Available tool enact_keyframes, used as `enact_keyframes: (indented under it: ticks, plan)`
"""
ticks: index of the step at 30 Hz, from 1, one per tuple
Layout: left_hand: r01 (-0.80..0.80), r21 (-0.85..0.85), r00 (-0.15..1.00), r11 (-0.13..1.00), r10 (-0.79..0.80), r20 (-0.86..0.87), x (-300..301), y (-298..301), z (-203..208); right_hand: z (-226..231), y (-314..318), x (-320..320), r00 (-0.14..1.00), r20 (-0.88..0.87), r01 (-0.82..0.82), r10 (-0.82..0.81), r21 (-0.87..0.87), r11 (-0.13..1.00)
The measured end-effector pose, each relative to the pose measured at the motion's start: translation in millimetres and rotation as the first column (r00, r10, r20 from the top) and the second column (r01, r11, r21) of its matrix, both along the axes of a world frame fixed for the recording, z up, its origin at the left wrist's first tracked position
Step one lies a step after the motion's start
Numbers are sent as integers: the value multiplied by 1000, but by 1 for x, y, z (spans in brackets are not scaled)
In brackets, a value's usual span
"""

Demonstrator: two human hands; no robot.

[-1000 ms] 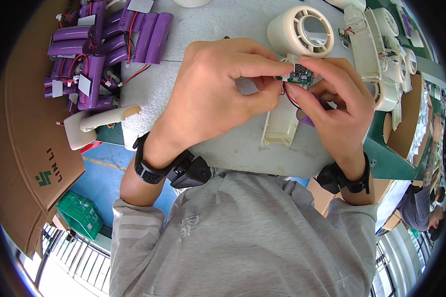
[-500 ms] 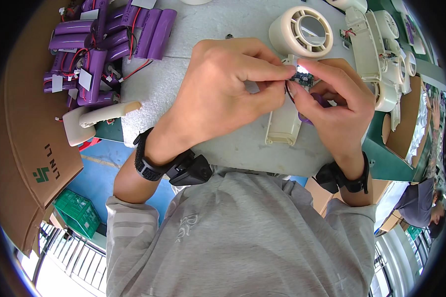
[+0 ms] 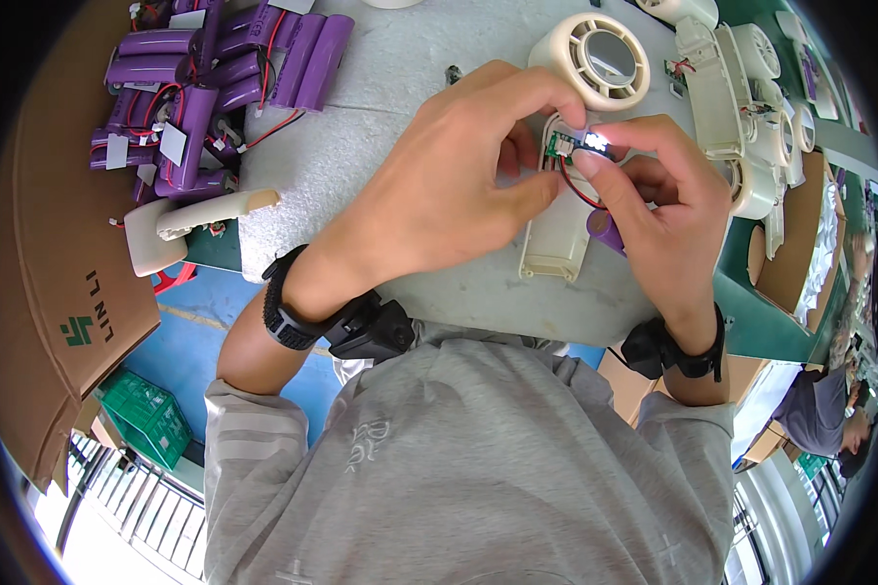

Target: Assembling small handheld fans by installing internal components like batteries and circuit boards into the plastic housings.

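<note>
My right hand (image 3: 668, 210) pinches a small green circuit board (image 3: 563, 145) between thumb and forefinger; a white light glows at its right end. Red and black wires (image 3: 578, 190) curve down from the board toward a purple battery cell (image 3: 606, 230), partly hidden under my right hand. On the left of the board, my left hand (image 3: 449, 180) is open, thumb and forefinger apart around the board's left end; its other fingers are curled and partly hidden. Below both hands lies a long cream plastic housing (image 3: 554, 249). A round cream fan head (image 3: 595, 60) stands just beyond the fingers.
Purple battery cells (image 3: 190, 127) with wires are piled at the left, near cream handle parts (image 3: 215, 214). Several cream housings (image 3: 717, 97) line the right side. A cardboard box (image 3: 59, 224) stands left of the table. Another person (image 3: 819, 405) is at the far right.
My left thumb and forefinger have parted from their pinch at the board's wires. More of the board and wires shows, and the purple cell sits slightly lower.
</note>
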State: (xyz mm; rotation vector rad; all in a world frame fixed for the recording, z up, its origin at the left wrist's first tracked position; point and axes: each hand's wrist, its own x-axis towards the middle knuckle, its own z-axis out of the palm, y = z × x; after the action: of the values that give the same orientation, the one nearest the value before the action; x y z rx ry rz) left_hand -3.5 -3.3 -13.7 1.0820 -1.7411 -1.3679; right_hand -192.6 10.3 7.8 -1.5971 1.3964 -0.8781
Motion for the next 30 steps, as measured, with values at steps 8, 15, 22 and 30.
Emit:
enact_keyframes:
  ticks: [8,15,22,30]
  plan:
    - [-28,-14,1000,1000,28,14,-6,2,1,-1,-5,-11,984,-66,-172,166,-109,979]
    - [-141,-4,988,990,141,65,-13,4,4,1,-6,-11,951,-234,-260,202,-248,933]
    - [-120,9,991,993,119,56,-13,5,2,-5,0,-3,955,-288,-180,68,-382,907]
    - [-98,-11,994,995,99,49,-14,5,-1,-3,-1,-3,936,-351,-196,21,-471,860]
